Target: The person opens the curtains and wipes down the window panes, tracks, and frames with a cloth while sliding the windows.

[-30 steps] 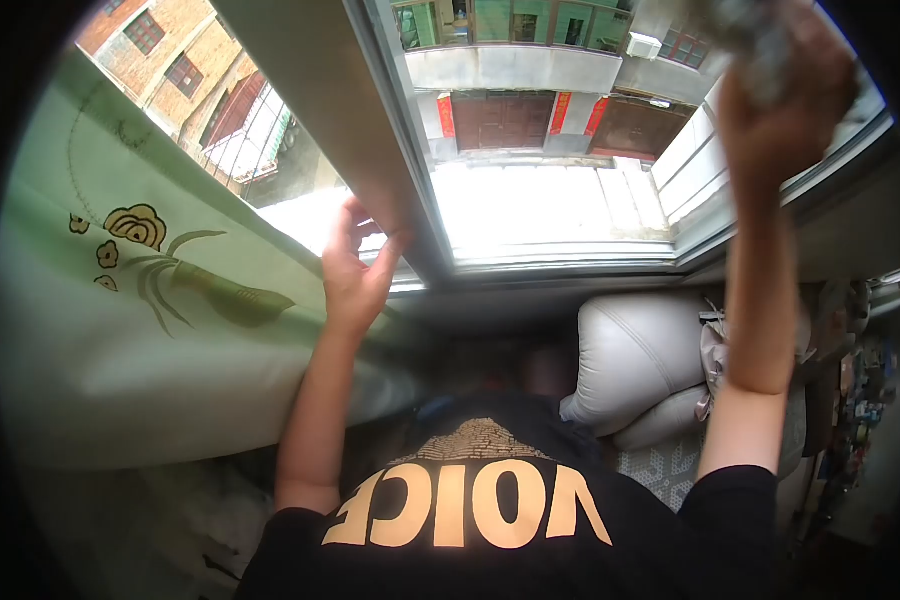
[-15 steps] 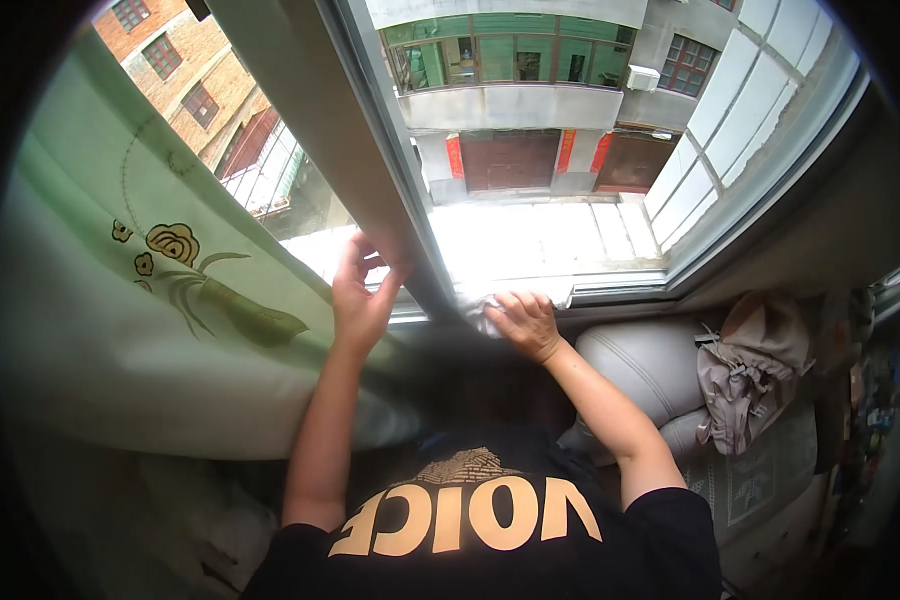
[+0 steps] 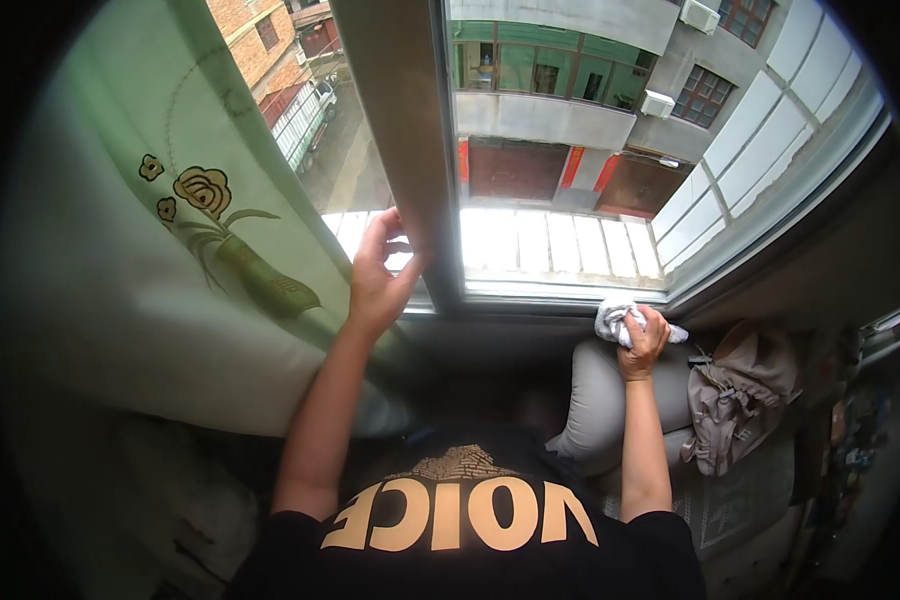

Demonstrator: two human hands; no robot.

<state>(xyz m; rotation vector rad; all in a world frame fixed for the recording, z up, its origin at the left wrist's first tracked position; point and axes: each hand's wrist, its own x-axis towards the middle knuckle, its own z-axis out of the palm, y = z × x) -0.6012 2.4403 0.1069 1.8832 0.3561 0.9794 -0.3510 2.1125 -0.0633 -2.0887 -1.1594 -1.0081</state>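
My right hand (image 3: 646, 345) is closed on a crumpled white cloth (image 3: 620, 322), close to the right part of the window sill (image 3: 560, 292). Some of the cloth sticks out on both sides of my fingers. My left hand (image 3: 378, 285) is raised at the edge of the upright window frame (image 3: 395, 120). Its fingers and thumb curve against the frame in a C shape, and the fingertips are partly hard to make out.
A green curtain (image 3: 270, 210) with embroidered flowers hangs at the left. Below the window at the right are a grey padded seat (image 3: 595, 400) and a drawstring bag (image 3: 725, 400). Outside stand a tiled wall (image 3: 740, 150) and buildings.
My right hand has moved right along the sill with the cloth, away from the upright frame. My left hand stays at the frame. The view has shifted a little.
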